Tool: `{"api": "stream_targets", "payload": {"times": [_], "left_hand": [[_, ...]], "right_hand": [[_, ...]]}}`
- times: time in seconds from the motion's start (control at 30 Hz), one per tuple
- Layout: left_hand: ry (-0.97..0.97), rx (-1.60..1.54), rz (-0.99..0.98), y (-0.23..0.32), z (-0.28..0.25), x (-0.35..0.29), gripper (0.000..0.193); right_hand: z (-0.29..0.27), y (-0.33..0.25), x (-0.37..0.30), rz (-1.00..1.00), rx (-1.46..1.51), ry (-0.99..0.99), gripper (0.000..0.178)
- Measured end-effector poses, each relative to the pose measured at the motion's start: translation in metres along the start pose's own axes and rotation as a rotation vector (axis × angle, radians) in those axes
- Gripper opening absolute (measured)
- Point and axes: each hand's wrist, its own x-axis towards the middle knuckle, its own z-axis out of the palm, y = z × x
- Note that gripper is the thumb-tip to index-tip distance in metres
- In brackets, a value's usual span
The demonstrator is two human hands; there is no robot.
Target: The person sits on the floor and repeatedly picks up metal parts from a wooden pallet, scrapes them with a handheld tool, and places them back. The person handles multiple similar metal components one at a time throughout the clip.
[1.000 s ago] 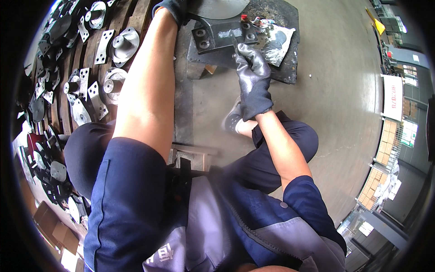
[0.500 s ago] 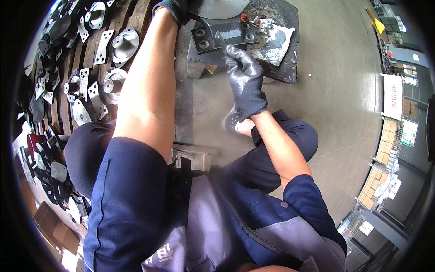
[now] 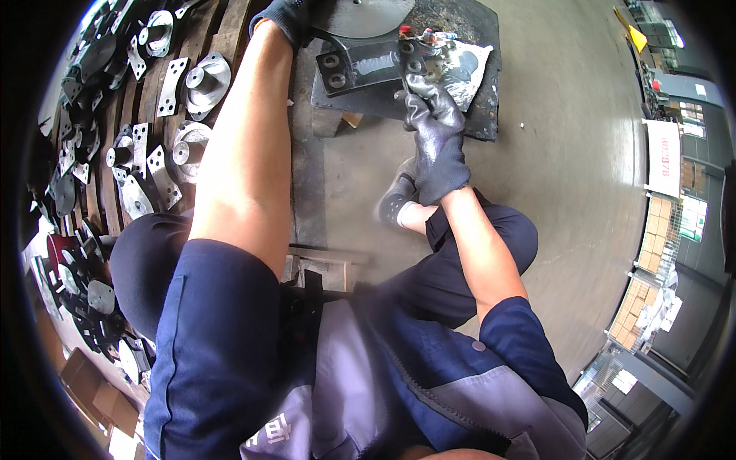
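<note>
A dark metal bracket [image 3: 343, 67] with a flat mounting plate and a large grey disc [image 3: 366, 17] rests on the black worktable [image 3: 477, 115]. A pale grey smear runs along the plate between its bolt holes. At the disc's left edge is my left hand [image 3: 282, 18] in a dark glove; its fingers are hidden and partly cut off by the upper edge. My right hand [image 3: 438, 126], in a shiny black coated glove, is closed around a thin flat blade-like tool [image 3: 404, 67]. The tool's tip is at the right end of the plate, near the bolt holes.
A white sheet with grey paste [image 3: 466, 69] and small tubes lies on the table's right part. To the left, a wooden pallet [image 3: 149, 84] bears several metal flanges and plates. Below the table are my knees and a shoe [image 3: 399, 192]. Boxes [image 3: 654, 238] stand far right.
My right hand has moved right and slightly down, taking the tool from the plate's middle to its right end. The left hand remains by the disc.
</note>
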Motion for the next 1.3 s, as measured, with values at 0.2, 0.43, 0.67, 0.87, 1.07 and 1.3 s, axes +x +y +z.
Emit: {"api": "stream_targets", "payload": {"times": [0.2, 0.43, 0.67, 0.87, 1.07, 1.3], "left_hand": [[-0.033, 0.044, 0.014, -0.006, 0.014, 0.004, 0.023], [-0.068, 0.173, 0.117, 0.004, -0.002, 0.007, 0.025], [-0.173, 0.223, 0.241, 0.001, -0.007, 0.006, 0.028], [0.014, 0.079, 0.167, -0.012, 0.031, 0.012, 0.028], [-0.055, -0.118, 0.047, 0.004, -0.014, 0.004, 0.028], [-0.159, 0.22, 0.129, 0.003, 0.0, 0.005, 0.032]], "right_hand": [[-0.004, 0.029, 0.011, -0.517, -0.384, 0.023, 0.021], [-0.013, 0.024, -0.001, -0.438, -0.38, 0.054, 0.02], [-0.004, 0.014, -0.004, 0.04, 0.134, 0.002, 0.026], [0.008, 0.019, -0.004, -0.09, -0.171, 0.04, 0.027], [0.015, 0.032, -0.007, -0.195, -0.104, 0.084, 0.027], [0.021, 0.028, -0.01, -0.313, -0.232, 0.032, 0.024]]}}
